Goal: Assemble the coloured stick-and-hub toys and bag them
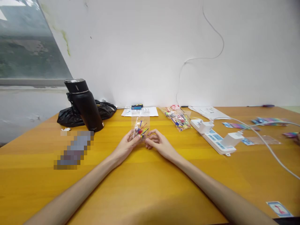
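A small clear plastic bag [140,118] stands over the table in front of me, with little coloured parts [141,131] in its lower end: red, yellow, blue and white pieces and thin sticks. My left hand [127,144] grips the bag's lower left side, thumb in front. On the other side, my right hand [158,142] has its fingers curled, with thumb and forefinger at the bag's lower right edge. Their exact hold there is partly hidden. Behind the bag lies a white paper sheet [152,112] with a blue-and-black screwdriver handle [137,107] at its back edge.
Left stand a black bottle [85,106] and a black plastic bag [106,109]; a blurred-out flat object [75,150] lies nearer. Right are a bag of coloured parts [179,120], a power strip [217,142] with cables, colourful packets [269,121], a card [278,209] and another person's hand [297,139].
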Demonstrator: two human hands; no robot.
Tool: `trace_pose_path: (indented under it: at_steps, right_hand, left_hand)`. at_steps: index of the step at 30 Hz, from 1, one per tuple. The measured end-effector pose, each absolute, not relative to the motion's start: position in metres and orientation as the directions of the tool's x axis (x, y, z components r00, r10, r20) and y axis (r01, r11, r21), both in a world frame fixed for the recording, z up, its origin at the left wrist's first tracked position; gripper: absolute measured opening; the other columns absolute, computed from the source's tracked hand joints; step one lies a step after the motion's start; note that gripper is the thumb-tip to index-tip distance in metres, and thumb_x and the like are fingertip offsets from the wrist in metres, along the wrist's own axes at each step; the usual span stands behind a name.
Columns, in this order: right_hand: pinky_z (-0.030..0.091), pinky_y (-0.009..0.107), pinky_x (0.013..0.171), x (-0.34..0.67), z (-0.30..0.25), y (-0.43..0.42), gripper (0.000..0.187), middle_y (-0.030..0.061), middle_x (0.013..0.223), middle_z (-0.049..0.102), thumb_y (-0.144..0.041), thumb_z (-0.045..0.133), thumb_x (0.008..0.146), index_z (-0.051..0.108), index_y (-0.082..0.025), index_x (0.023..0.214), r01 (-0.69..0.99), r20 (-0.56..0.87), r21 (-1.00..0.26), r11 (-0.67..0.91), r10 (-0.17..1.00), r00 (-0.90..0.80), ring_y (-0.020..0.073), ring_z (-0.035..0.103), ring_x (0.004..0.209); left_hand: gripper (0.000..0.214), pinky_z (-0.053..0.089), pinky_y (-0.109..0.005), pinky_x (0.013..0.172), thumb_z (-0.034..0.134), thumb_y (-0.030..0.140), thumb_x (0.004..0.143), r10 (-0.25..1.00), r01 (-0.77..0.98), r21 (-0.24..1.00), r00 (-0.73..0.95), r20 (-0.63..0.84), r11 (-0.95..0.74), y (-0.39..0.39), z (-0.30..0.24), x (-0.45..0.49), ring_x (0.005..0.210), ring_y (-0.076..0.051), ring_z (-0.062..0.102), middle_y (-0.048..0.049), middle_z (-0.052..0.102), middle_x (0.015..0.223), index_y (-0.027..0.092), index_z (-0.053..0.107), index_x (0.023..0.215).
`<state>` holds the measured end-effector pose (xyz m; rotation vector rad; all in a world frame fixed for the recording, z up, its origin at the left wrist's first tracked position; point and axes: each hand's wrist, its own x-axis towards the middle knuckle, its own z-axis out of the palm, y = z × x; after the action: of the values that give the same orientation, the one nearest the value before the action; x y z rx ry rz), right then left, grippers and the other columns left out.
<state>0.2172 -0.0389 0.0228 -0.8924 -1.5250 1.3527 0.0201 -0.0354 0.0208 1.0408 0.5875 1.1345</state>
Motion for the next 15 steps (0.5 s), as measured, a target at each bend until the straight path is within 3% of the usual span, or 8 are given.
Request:
trace_pose_path:
  at_steps: [7,15]
  right_hand:
    - [0.052,0.03,0.074,0.228,0.023,-0.03,0.033,-0.0003,0.081,0.065,-0.047,0.069,0.087,0.058,-0.02,0.102,0.058,0.209,-0.971,0.232,0.942,-0.263,0.0142,0.064,0.072]
    - [0.053,0.031,0.079,0.238,0.024,-0.021,0.032,0.0036,0.089,0.067,-0.044,0.066,0.09,0.064,-0.019,0.109,0.131,0.295,-0.931,0.34,0.914,-0.278,0.0162,0.064,0.08]
  left_hand:
    - [0.067,0.033,-0.046,0.123,0.088,0.021,0.073,0.909,-0.276,0.961,0.395,0.131,-0.018,-0.03,0.017,0.013,0.146,-0.029,0.044,-0.011,0.052,0.154,0.023,0.057,0.133]
    - [0.066,0.04,-0.047,0.119,0.083,0.024,0.079,0.883,-0.2,0.975,0.434,0.181,-0.102,-0.024,0.02,0.004,0.143,-0.029,0.048,-0.0127,0.049,0.156,0.024,0.051,0.137]
